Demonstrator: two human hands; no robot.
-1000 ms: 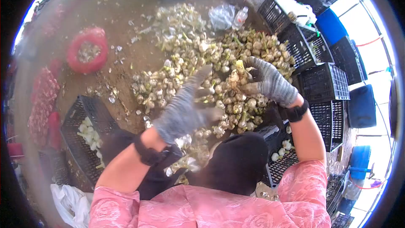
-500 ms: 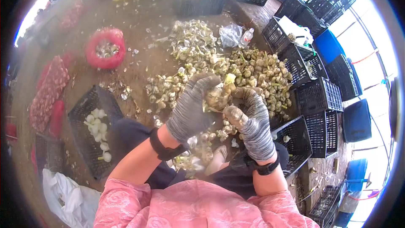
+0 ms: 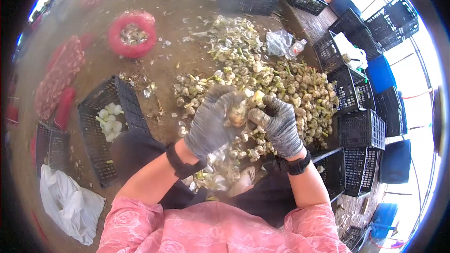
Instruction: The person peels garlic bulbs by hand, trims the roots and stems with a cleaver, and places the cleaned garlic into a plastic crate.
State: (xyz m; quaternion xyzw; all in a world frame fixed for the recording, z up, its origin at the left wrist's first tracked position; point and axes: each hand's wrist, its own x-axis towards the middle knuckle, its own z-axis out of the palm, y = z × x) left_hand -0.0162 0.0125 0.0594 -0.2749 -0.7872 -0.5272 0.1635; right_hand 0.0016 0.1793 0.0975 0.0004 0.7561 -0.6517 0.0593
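Observation:
My left hand (image 3: 213, 124), in a grey striped glove, is wrapped around a brownish garlic bulb (image 3: 237, 114) in front of my chest. The gloved right hand (image 3: 280, 126) has its thumb and fingers pinched together at the bulb's right side, near a pale yellowish stem end (image 3: 258, 97). What exactly those fingertips grip is partly hidden. Below and beyond both hands spreads a heap of unpeeled garlic (image 3: 300, 89). Loose white skins (image 3: 213, 178) lie between my legs. White peeled bulbs (image 3: 110, 122) sit in a black crate (image 3: 133, 107) to my left.
A pink-red net bag (image 3: 115, 35) with its mouth rolled open stands at the far left. Full net sacks (image 3: 58, 77) lie beyond it. Black crates (image 3: 361, 129) line the right side. A plastic bottle (image 3: 297, 48) rests behind the heap, and a white sack (image 3: 70, 206) lies near left.
The camera view has shifted, so the surroundings sit differently in the frame. Both hands stay at the garlic bulb; my right fingers have closed in nearer to it and its stem end.

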